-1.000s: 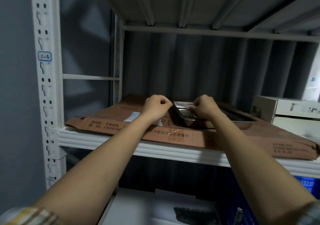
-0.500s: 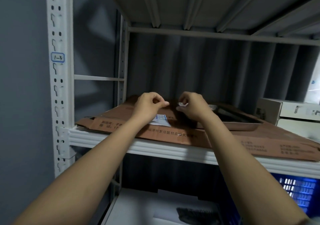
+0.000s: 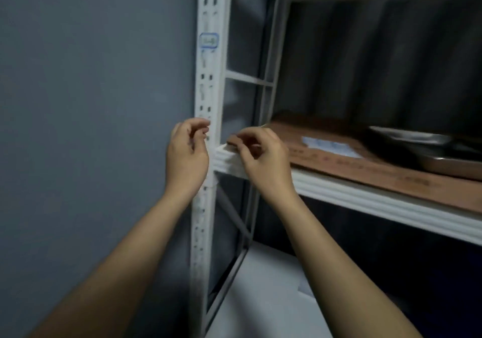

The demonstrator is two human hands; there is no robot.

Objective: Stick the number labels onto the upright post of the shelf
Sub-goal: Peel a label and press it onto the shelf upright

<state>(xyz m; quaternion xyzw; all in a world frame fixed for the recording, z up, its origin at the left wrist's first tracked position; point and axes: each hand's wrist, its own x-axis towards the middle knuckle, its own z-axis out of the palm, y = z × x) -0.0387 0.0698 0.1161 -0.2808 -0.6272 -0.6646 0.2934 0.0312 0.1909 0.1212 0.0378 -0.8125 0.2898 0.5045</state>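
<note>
The white perforated upright post (image 3: 207, 97) of the shelf stands in the middle of the view. A blue-framed number label (image 3: 208, 41) is stuck on it high up. My left hand (image 3: 186, 152) is raised in front of the post with curled fingers, thumb and forefinger close together at the post's face; blur hides whether anything is between them. My right hand (image 3: 263, 155) is just right of the post, over the shelf's front corner. Its fingertips pinch what looks like a small pale number label (image 3: 257, 145), blurred.
The white shelf board (image 3: 378, 199) runs off to the right, with a flattened brown cardboard box (image 3: 365, 165) and a metal tray (image 3: 427, 147) on it. A grey wall (image 3: 91, 129) lies left of the post. A white sheet (image 3: 260, 298) sits on the level below.
Both hands have left the tray on the cardboard and moved left to the upright post. My view has swung left and closer, so the post is now central.
</note>
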